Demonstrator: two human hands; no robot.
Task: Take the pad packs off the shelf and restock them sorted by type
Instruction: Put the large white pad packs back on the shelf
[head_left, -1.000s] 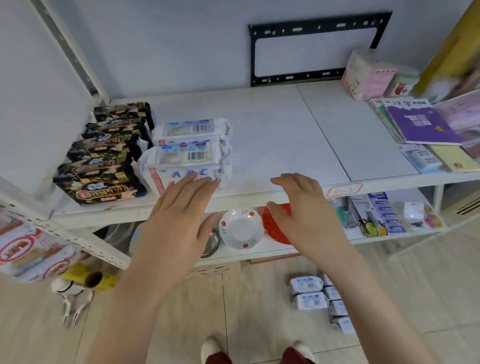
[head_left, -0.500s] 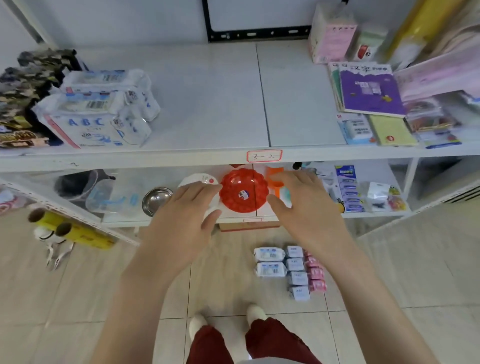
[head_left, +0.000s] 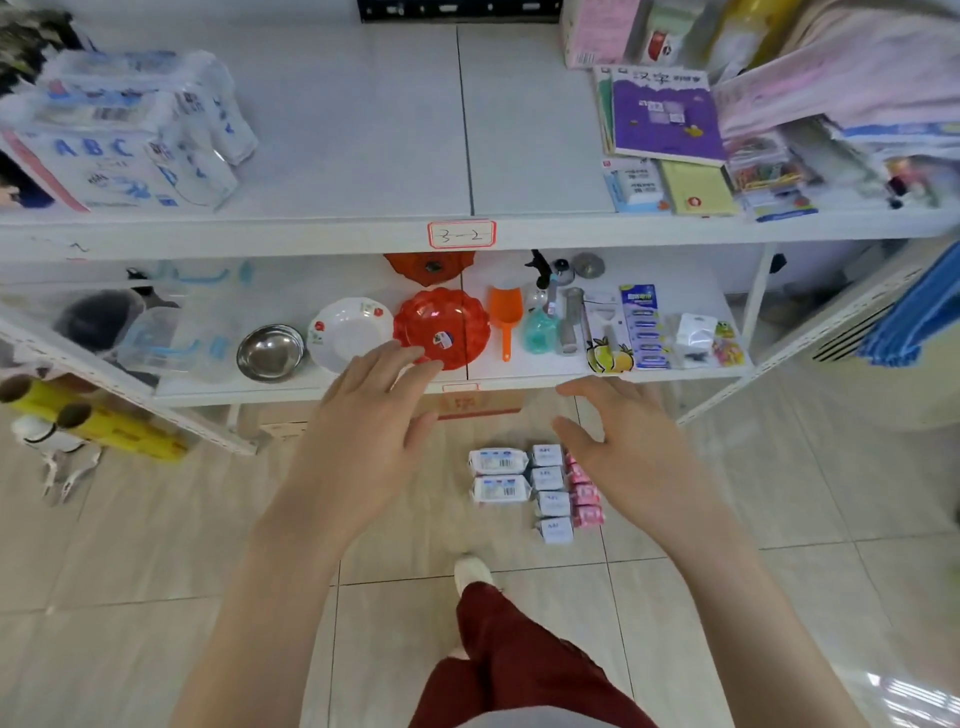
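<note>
Left hand (head_left: 363, 441) and right hand (head_left: 628, 457) sit lower now, wider apart, both empty with loose fingers, pad packs (head_left: 535, 488) between them.

Blue letters "ABC" stand on the white pack (head_left: 98, 166) at upper left. A red-bordered tag (head_left: 462, 234) on the front edge of the upper shelf (head_left: 260, 238) reads "3-2", handwritten. The purple book (head_left: 665, 114) at upper right shows "汉字" along its top. Print on the floor packs (head_left: 498, 462) is too small to read.

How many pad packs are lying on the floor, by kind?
Large white packs: 2
Small white packs: 4
Pink packs: 4, the top one mostly hidden behind the right hand
Total: 10
</note>
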